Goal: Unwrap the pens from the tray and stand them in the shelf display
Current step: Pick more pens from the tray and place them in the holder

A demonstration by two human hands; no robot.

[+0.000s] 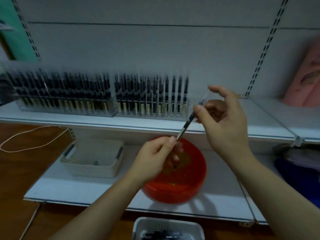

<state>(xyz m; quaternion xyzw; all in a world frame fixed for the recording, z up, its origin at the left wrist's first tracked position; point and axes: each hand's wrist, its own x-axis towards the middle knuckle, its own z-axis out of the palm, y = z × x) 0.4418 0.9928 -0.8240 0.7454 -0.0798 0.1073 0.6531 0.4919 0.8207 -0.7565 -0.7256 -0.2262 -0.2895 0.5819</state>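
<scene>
Pen (186, 125) held slantwise in the air between both hands, above the red bowl (174, 187) and in front of the upper shelf (121, 125). Lower end pinched between thumb and fingers of the left hand (155, 156), curled tight around it. Upper end pinched by thumb and a finger of the right hand (225, 116), the other fingers spread and lifted clear. A trace of clear wrapping near the pen's top, too blurred to tell more.

Behind, on the upper shelf, two clear display racks (110, 110) side by side, packed with dark pens standing upright; the right end of the right rack just beside the right hand, with open slots there. Heavily blurred, so no single pen distinct.

On the lower shelf (69, 187), a pale perforated basket (91, 158) left of the red bowl, a small grey item lying inside. At the bottom edge, a grey tray (168, 228) with dark pens in it, partly cut off. A thin cord (31, 134) looped on the brown floor at left. Something pink (304, 84) at the far right of the upper shelf.
</scene>
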